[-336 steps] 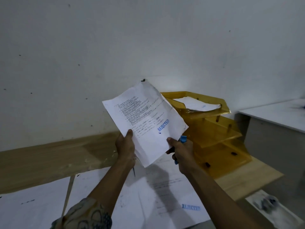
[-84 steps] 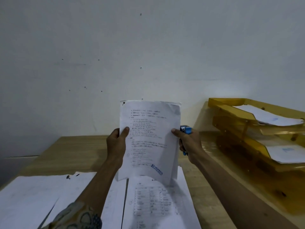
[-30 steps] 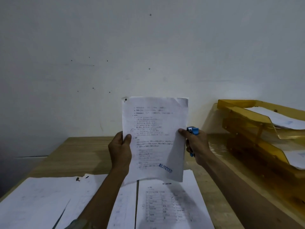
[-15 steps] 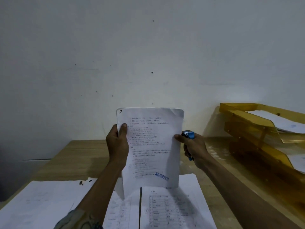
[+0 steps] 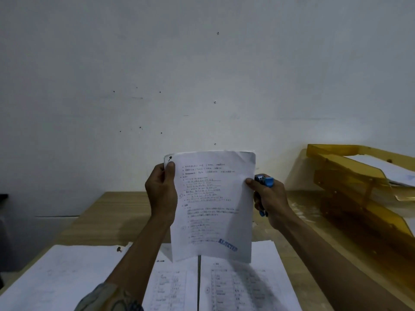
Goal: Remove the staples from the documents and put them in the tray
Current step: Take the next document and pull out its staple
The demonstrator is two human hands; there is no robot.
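One document (image 5: pixel 213 209) is hanging upright over the counter (image 5: pixel 112 212). Left hand (image 5: pixel 160 194) is pinching its top-left corner, and right hand (image 5: pixel 269 198) is gripping its edge plus one blue remover (image 5: pixel 266 181). Stamp's reading "REJECTED". Three-tier tray (image 5: pixel 336 167) is sitting off right.

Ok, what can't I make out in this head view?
Head view only.
- A dark speck at the document's top left corner, beside the left hand's thumb, is too small to call a staple.
- The tool is mostly hidden inside the right hand; only its blue ends show.
- The tray is cut off by the right edge; lower tiers' contents unclear.
- Document text is blurred, except the REJECTED stamp.
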